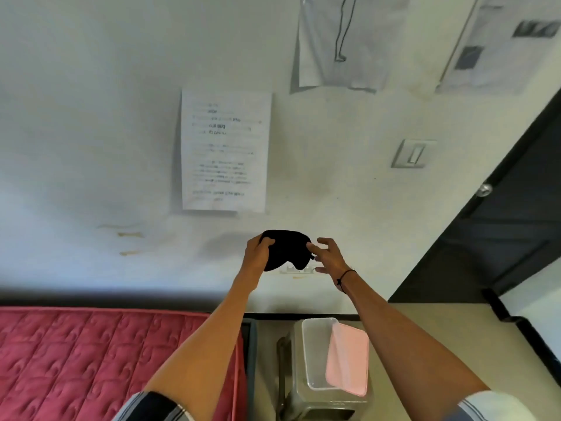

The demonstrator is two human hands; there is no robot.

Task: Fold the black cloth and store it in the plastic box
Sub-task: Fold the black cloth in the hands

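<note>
Off to the left lies a bed with a red quilted mattress (91, 360), bare where it shows. Moving right, the person's left hand (258, 253) is closed round the left end of the black cloth (288, 249), fingers curled over its top edge, holding it up in the air in front of the wall. The cloth is already bunched into a small bundle, its long axis running side to side between the two hands. The right hand (329, 256) is at the cloth's other end with fingers spread and loose; its fingertips touch or nearly touch the fabric, but it does not look clamped on, so the left hand seems to carry the weight.

Below and slightly to the right, well apart from the cloth, the clear plastic box (315, 354) stands open on a small stool (318, 402), with its pink lid (349, 360) leaning over the right rim. The box sits between the forearms, nearer the right one, so the coming move looks like a straight drop down and back toward the body.
</note>
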